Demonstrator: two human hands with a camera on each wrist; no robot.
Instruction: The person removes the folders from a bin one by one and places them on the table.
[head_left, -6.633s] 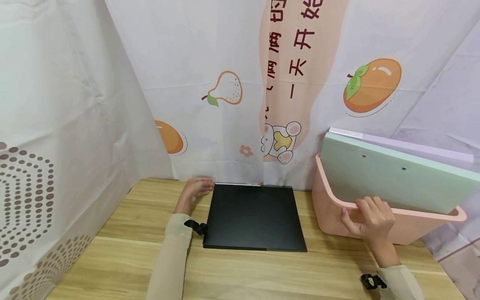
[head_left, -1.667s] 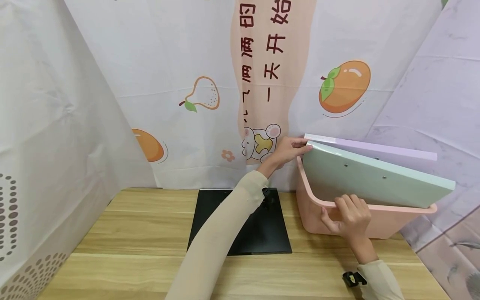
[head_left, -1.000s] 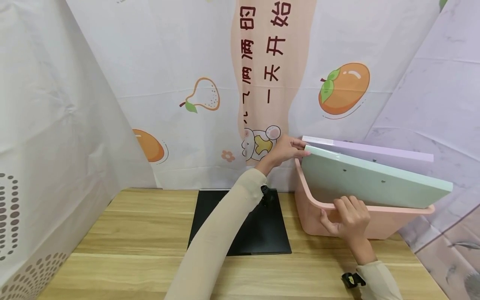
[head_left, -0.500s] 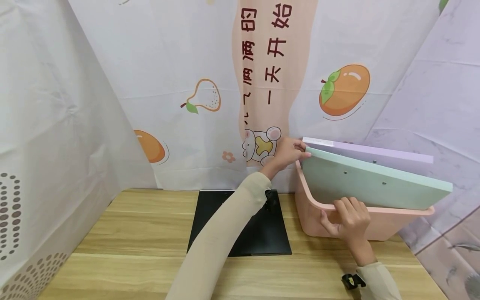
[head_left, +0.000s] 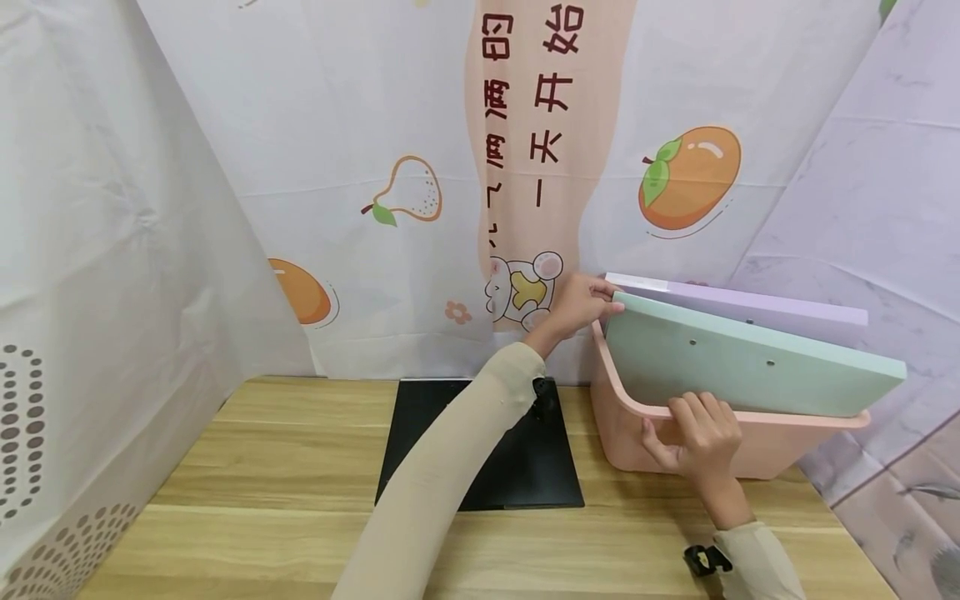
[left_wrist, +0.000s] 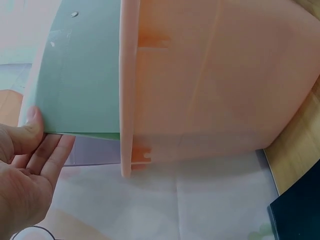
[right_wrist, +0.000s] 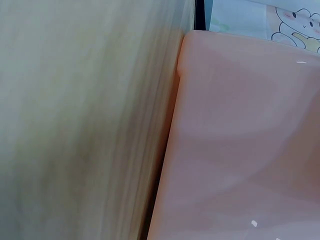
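Largest, a wood-grain worktop (head_left: 262,475) under everything, then, upon it, a pink bin (head_left: 630,443). Tilted inside the bin and rising above its rim, a mint folder (head_left: 723,371) (two small metal studs on its near face). Left of the bin, lying flat and partly under a sleeve (head_left: 457,467), a black folder (head_left: 521,477). Within the bin, just behind the mint folder, a lilac folder (head_left: 795,310). At the bin's left end, pinches the mint folder's upper corner with the left grip (head_left: 576,306), between thumb and fingers. On the bin's near rim, holds on with the right grip (head_left: 705,440), with fingers bent over.
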